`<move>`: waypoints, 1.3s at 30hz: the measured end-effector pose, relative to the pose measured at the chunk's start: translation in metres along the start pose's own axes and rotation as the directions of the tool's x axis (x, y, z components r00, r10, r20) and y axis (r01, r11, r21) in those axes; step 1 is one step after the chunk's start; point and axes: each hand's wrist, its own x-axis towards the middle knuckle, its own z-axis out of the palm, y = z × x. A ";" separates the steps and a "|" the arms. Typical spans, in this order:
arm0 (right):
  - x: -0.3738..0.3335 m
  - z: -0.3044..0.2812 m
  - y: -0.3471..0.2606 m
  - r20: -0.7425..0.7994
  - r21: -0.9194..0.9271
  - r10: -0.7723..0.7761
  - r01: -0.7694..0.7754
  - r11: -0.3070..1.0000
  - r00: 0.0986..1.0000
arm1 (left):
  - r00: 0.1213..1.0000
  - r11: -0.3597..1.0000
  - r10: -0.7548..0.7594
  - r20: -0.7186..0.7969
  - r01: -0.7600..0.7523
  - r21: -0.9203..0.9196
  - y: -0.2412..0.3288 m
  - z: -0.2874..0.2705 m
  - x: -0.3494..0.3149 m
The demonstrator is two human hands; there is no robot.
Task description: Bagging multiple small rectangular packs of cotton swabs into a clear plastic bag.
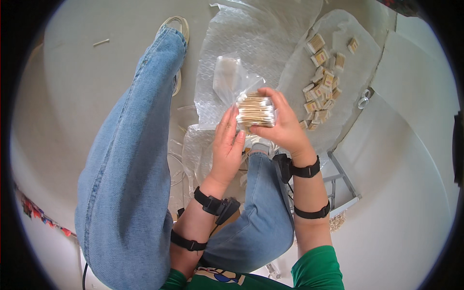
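A bundle of cotton swabs point(256, 109), with tan sticks and white tips, sits in a clear plastic bag between my two hands. My right hand point(286, 121) grips its right side, fingers over the far edge and thumb along the near edge. Against the left side of the bundle press the fairly straight fingers of my left hand point(227, 147), helping to hold it. Beyond the left fingertips, the loose part of the clear bag point(249, 83) sticks up. A clear plastic packet point(227, 73) lies on the sheet just past it.
Several small swab packs point(323, 89) are piled on a translucent sheet point(355, 72) at the far right. Bubble wrap point(256, 34) covers the floor ahead. A clear ring-shaped item point(364, 99) lies beside the wall, a metal frame point(338, 179) near my right forearm, and a loose stick point(101, 42) far left.
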 end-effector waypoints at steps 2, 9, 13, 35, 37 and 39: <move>0.000 -0.006 -0.014 0.023 -0.071 -0.051 0.053 0.996 0.998 | 0.996 0.960 0.090 0.016 -0.091 0.265 -0.002 -0.004 0.000; 0.001 -0.019 0.004 0.488 0.719 0.244 -0.544 0.432 0.838 | 0.999 0.998 -0.049 0.019 0.050 -0.050 0.008 -0.018 0.008; 0.005 -0.018 0.024 0.576 0.787 0.168 -0.598 0.153 0.800 | 0.973 0.924 -0.224 0.050 0.228 -0.306 0.001 -0.025 0.013; 0.012 0.072 0.034 -0.228 0.101 0.341 -0.326 0.940 0.912 | 0.930 0.815 0.367 -0.028 -0.307 0.492 -0.029 -0.014 -0.003; 0.014 0.072 0.032 -0.129 0.465 0.416 -0.315 0.827 0.900 | 0.930 0.815 0.367 -0.037 -0.302 0.495 -0.031 -0.013 -0.004; 0.015 0.072 0.028 -0.007 0.758 0.445 -0.285 0.587 0.896 | 0.928 0.814 0.369 -0.048 -0.298 0.499 -0.032 -0.012 -0.004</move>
